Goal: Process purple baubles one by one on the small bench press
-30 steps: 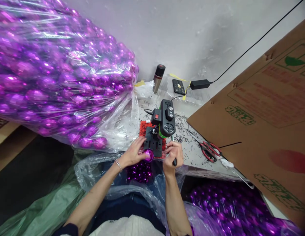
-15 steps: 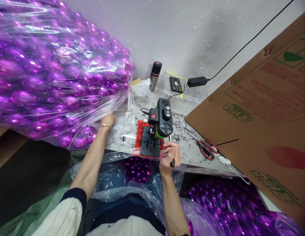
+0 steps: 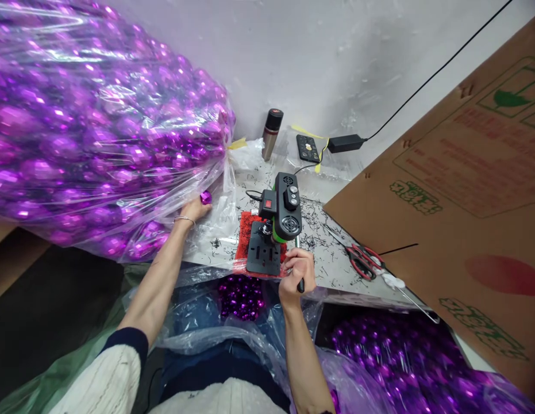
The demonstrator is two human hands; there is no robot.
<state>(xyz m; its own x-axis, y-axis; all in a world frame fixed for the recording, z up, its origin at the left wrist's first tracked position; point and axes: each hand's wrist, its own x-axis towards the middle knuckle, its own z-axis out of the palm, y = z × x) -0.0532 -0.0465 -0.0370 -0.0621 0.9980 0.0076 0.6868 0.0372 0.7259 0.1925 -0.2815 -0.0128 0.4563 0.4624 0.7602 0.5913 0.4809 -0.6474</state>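
Between the fingertips of my left hand (image 3: pixel 197 210) is a small shiny purple faceted ball (image 3: pixel 206 197), held beside the clear plastic bag (image 3: pixel 120 115) full of such balls. My right hand (image 3: pixel 299 270) is closed round the black-tipped lever (image 3: pixel 300 286) of a small black and green bench machine (image 3: pixel 288 204). The machine's black slotted base plate (image 3: pixel 264 256) rests on a red cloth (image 3: pixel 245 236) strewn with black scraps. Below the table edge, more purple balls (image 3: pixel 241 296) lie in clear plastic on my lap.
Behind the machine stand a dark-capped flask (image 3: pixel 272 133), a phone-like black item (image 3: pixel 307 148) and a black power adapter (image 3: pixel 347 142). Red-handled scissors (image 3: pixel 364 261) lie before a large cardboard box (image 3: pixel 465 190). Another heap of purple balls (image 3: pixel 396 356) sits at lower right.
My left hand has moved slightly right, away from the bag, and a purple ball now shows in its fingers. My right hand stays on the lever.
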